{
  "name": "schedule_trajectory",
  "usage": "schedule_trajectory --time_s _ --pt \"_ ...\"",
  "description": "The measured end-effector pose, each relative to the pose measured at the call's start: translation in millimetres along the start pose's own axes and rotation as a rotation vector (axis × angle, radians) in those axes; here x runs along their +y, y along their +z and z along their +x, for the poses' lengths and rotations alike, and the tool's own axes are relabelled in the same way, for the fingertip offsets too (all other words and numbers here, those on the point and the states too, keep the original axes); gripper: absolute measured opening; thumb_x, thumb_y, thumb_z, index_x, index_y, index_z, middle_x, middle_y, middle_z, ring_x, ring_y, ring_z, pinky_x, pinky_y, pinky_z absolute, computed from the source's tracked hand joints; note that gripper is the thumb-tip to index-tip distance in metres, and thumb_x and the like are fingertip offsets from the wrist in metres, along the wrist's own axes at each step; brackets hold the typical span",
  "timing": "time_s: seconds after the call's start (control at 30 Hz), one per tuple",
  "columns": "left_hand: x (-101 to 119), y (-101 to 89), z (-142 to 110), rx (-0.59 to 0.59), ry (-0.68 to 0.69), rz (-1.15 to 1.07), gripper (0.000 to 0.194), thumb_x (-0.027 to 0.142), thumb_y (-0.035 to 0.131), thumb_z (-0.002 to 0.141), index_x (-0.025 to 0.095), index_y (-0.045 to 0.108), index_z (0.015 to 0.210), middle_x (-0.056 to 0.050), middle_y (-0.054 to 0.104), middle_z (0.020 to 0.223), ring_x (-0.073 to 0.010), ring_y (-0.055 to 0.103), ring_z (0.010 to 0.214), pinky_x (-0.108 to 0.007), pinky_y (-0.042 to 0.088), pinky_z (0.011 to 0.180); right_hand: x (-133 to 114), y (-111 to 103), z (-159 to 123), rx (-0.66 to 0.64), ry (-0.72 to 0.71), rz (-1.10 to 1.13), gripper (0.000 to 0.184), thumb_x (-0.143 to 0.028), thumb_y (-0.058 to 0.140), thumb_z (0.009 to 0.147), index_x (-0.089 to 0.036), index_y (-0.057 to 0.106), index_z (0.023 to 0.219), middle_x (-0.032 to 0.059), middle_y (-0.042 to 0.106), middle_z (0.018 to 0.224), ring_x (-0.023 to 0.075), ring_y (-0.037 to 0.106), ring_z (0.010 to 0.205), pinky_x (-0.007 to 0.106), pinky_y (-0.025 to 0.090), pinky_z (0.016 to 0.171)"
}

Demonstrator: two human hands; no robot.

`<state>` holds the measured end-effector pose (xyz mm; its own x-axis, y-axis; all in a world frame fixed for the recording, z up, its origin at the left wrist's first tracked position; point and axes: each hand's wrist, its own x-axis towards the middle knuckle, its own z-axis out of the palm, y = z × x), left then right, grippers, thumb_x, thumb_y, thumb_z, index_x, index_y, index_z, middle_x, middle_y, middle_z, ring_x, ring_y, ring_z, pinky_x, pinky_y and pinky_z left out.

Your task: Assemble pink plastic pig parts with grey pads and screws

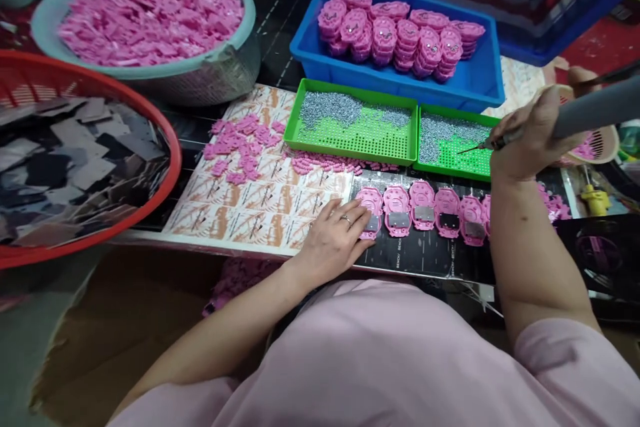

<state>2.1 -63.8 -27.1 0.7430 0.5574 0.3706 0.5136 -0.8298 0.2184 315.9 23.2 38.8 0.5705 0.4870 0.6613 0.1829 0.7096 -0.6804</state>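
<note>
My left hand (pixel 337 240), a ring on one finger, lies with its fingers stretched over the leftmost pink plastic casing (pixel 371 197) on the bench. Several more pink casings (pixel 423 197) run in a row to the right, with grey or black plates set in them. My right hand (pixel 530 137) is wrapped round a grey electric screwdriver (pixel 600 107). Its thin bit points left over the right green tray (pixel 460 170), which contains small silvery screws (pixel 443 130). A second green tray (pixel 350 143) of screws adjoins it on the left. My right forearm hides the row's far end.
Behind the trays stands a blue bin (pixel 400 90) with stacked pink casings. At left are a grey-green basin (pixel 225 67) of pink parts and a red basket (pixel 173 160) of thin plates. Loose pink pieces (pixel 245 147) lie on the patterned sheet (pixel 220 207).
</note>
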Motion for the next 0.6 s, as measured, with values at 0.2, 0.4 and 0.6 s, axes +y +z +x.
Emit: schedule_trajectory --time_s 0.2,0.4,0.6 --pt "1.3 -1.5 -3.3 -0.007 -0.020 0.017 0.039 0.034 0.060 0.090 0.012 0.060 0.123 -0.018 0.059 0.130 -0.0317 0.053 0.126 -0.049 0.044 0.104 29.6 -4.5 -3.8 0.047 -0.088 -0.169 0.029 -0.037 0.065 0.084 -0.023 0.045 0.099 -0.0156 0.040 0.039 0.0062 0.034 0.026 0.022 0.028 0.028" --pt "2.0 -1.5 -9.1 -0.001 -0.036 0.027 0.031 0.029 0.061 0.090 0.017 0.064 0.119 -0.019 0.056 0.133 -0.0322 0.053 0.125 -0.050 0.046 0.101 26.2 2.2 -3.3 0.054 -0.101 -0.174 0.029 -0.042 0.066 0.081 -0.021 0.050 0.094 -0.0140 0.038 0.039 0.0067 0.032 0.025 0.024 0.026 0.027" --pt "1.4 2.0 -8.4 0.017 -0.008 0.028 0.028 0.026 0.061 0.090 0.021 0.065 0.117 -0.018 0.058 0.131 -0.0301 0.056 0.123 -0.049 0.046 0.101 27.6 4.8 -2.3 0.098 -0.041 -0.271 0.023 -0.036 0.061 0.083 -0.023 0.046 0.094 -0.0146 0.035 0.042 0.0071 0.033 0.027 0.024 0.027 0.031"
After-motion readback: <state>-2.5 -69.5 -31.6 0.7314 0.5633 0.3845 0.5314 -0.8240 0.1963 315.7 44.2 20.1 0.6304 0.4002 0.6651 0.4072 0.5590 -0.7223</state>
